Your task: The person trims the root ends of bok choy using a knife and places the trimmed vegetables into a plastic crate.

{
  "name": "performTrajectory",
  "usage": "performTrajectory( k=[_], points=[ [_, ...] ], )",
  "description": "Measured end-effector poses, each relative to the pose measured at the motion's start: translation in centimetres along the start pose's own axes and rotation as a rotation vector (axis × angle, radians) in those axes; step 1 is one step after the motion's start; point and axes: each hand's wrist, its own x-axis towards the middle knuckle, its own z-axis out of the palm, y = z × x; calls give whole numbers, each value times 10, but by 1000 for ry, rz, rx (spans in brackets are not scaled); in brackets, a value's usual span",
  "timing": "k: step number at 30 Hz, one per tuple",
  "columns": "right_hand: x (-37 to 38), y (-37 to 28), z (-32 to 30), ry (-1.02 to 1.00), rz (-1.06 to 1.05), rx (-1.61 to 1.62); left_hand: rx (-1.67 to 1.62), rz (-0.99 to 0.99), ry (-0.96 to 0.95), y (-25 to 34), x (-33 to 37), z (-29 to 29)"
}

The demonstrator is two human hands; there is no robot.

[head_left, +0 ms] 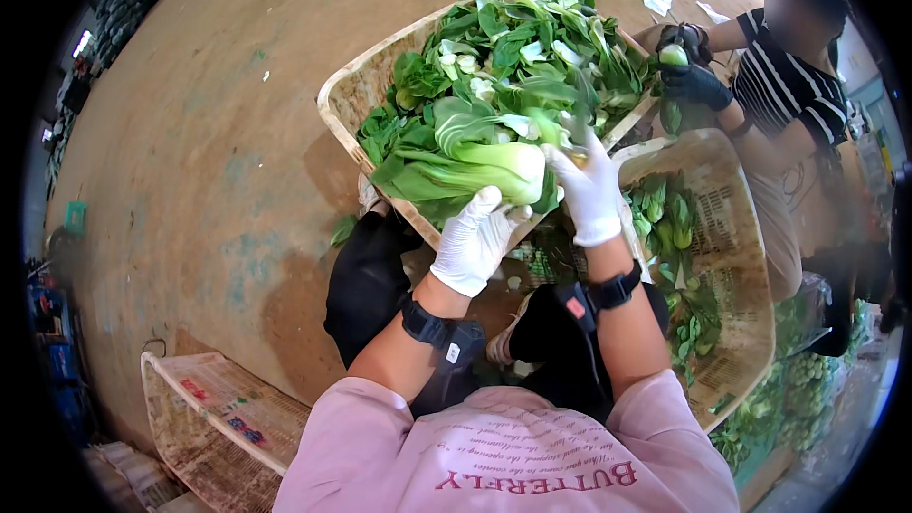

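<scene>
Down at the far left, behind the left hand and low against the floor, a pale woven tray stands propped on edge, its mesh flat and stiff. The left hand, in a thin white glove, is cupped and half closed under the pale, fat base of a bok choy head — it has hold of the stem end, while the broad, crinkled dark-green leaves fan out to the left of it. Just right, the right hand, gloved the same, is curled around the same head from the other side, fingers pinched at an outer leaf; whether it holds a small blade I cannot tell. The head sits right at the near rim of a shallow plaited basket heaped with loose, glossy greens, just beyond both hands.

This looks like the trimming step: one head picked out and being cleaned. The next move would call for a firm grip on the stalk and a clean pull on the leaf.

Right of the right hand a second basket holds small trimmed heads, and beyond it a co-worker's dark glove grips another green.
</scene>
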Motion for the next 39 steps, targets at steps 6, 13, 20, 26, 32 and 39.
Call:
performTrajectory(
  k=[6,13,20,26,32,39],
  points=[
    [-22,-35,-2,-320,570,487,329,202,15,8,0,-19],
    [-39,-25,14,-185,92,561,541,47,115,6,-1,2],
    [-45,-38,14,-203,61,409,271,30,54,10,-2,-9],
    [-76,-28,-82,-65,-266,14,176,-7,-27,5,17,13],
    [-182,-27,-276,607,74,89,540,-3,190,-7,25,-10],
    [-318,17,-561,1545,327,185,682,-134,301,-27,39,-34]
  ],
)
